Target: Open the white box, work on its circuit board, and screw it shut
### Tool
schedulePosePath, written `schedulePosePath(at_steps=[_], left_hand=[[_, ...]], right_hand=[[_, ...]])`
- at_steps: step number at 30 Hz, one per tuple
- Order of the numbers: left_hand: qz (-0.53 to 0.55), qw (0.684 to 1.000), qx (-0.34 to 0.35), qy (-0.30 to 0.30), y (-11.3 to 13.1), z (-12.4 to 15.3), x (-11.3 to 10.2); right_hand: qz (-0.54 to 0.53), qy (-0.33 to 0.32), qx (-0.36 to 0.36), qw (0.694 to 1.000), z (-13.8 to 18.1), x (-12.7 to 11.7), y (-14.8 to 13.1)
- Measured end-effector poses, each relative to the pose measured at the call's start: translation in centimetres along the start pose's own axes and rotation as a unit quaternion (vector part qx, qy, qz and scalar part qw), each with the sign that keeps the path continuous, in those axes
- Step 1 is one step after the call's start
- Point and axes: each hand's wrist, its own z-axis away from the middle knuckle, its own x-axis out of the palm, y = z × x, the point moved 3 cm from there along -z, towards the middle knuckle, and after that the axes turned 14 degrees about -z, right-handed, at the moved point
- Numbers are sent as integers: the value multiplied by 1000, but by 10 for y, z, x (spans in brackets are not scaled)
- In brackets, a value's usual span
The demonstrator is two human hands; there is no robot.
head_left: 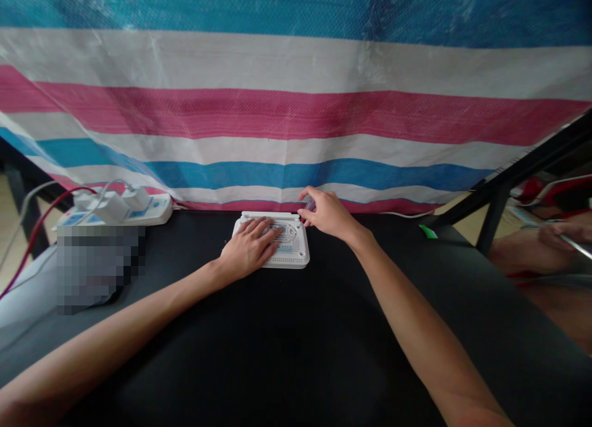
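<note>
A small white vented box, like a router turned bottom-up (291,254), lies on the black table (287,353) near the striped sheet. My left hand (250,247) lies flat on its left half, fingers stretched out over the label. My right hand (326,214) hovers at the box's far right corner, fingers pinched round a small dark thing I cannot make out.
A white power strip (139,212) with plugged adapters and red and white cables sits at the left. A blurred-out patch (97,266) lies below it. A striped tarp (296,124) hangs behind. Another person's arm (550,254) shows at the right, past a black frame bar (518,171). A green scrap (428,231) lies nearby.
</note>
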Motion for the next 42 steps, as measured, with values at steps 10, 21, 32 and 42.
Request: schedulePosePath(at_steps=[10, 21, 32, 42], left_hand=[[11, 1000, 0, -4, 0, 0, 0], [165, 980, -114, -7, -66, -18, -43], [115, 957, -37, -265, -112, 3, -21], [202, 943, -124, -235, -113, 2, -5]], right_hand=[[70, 4, -43, 997, 3, -4, -6], [42, 10, -37, 998, 3, -8, -7], [16, 61, -78, 995, 11, -18, -27], [-40, 67, -90, 993, 13, -18, -37]])
